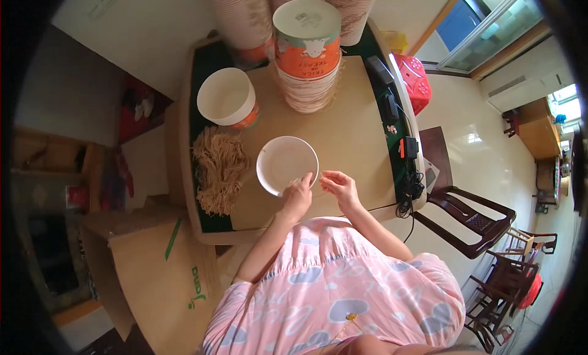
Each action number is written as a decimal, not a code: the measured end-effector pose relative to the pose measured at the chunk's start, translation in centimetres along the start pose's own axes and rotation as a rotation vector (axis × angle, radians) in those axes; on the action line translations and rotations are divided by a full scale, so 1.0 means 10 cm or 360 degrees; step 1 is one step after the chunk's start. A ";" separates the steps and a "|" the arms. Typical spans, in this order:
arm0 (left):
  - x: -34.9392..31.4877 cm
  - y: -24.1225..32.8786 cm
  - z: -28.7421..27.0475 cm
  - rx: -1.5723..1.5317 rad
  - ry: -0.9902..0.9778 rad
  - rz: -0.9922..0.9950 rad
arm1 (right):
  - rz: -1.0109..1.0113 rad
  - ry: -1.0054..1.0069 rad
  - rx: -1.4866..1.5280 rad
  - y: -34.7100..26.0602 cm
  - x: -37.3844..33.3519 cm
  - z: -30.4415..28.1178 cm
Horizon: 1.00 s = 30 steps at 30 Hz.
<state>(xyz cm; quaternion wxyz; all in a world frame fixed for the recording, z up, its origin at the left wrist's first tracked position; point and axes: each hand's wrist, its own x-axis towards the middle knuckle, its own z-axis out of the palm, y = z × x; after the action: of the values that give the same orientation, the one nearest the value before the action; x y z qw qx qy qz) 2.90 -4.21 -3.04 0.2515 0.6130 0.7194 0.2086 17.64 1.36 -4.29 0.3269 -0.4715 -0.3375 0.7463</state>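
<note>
A white paper bucket (286, 162) stands at the near middle of the table, its inside facing up. My left hand (298, 197) is closed on its near right rim, fingers over the edge. Just right of that rim my right hand (340, 188) is pinched; whatever its fingertips hold is too small to make out. To the left lies a loose bundle of tan twine (220, 171). Behind the twine a second bucket (225, 96), white inside with an orange print outside, is tilted. Farther back stands an upside-down stack of orange-printed buckets (308, 61).
More tall bucket stacks (239, 18) rise at the back. Black power adapters (389, 107) and a coiled cable (411, 186) line the table's right edge. A large cardboard box (147, 263) stands at lower left, a dark wooden chair (474, 223) at right, and a red stool (411, 82) beyond.
</note>
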 end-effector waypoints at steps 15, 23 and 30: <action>0.14 0.04 -0.57 -0.0801 0.0018 -0.0142 | -0.0143 -0.0505 -0.0640 -0.39 0.03 0.19; 0.13 0.03 -0.51 -0.0796 0.0007 -0.0108 | -0.0195 -0.0590 -0.0898 -0.41 0.05 0.17; 0.16 0.13 -0.47 -0.0905 -0.0117 -0.0134 | -0.0278 -0.0552 -0.0926 -0.38 0.09 0.10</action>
<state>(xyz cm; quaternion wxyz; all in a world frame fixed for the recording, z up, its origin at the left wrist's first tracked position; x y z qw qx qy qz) 0.80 -2.37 1.32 0.4476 0.4946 0.6473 0.3688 17.04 3.98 -1.31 0.1793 -0.3804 -0.6256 0.6571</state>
